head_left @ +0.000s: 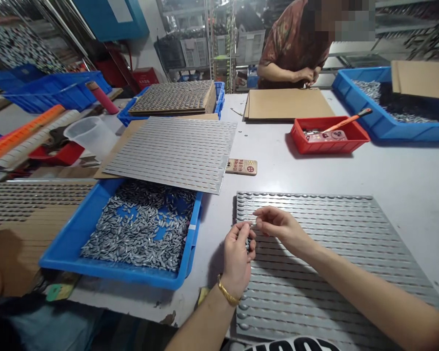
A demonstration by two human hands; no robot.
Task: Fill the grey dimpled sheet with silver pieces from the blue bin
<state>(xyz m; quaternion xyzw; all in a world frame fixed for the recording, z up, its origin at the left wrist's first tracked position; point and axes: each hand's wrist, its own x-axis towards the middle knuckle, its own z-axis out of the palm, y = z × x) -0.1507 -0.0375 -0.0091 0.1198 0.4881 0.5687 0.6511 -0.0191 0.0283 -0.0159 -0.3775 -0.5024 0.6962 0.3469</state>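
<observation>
A grey slotted board (pixel 336 273) lies in front of me, with small grey spindle-shaped metal pieces set along its far edge and down its left edge. My left hand (pixel 238 253), with a gold bracelet (pixel 227 291) at the wrist, is curled at the board's left edge around several of these small pieces. Its thumb and forefinger meet close to the fingertips of my right hand (pixel 278 225). Over the upper left of the board, the right hand's fingers are bent into a pinch; what lies between them is too small to make out.
A blue bin (pixel 131 273) of loose pieces stands at left, a second slotted board (pixel 175 151) overlapping its back. A phone (pixel 243 166) lies beside that board. Farther off are a red tray (pixel 329 146), cardboard sheets (pixel 289 103) and another blue bin (pixel 406 131). A person (pixel 292 53) works opposite.
</observation>
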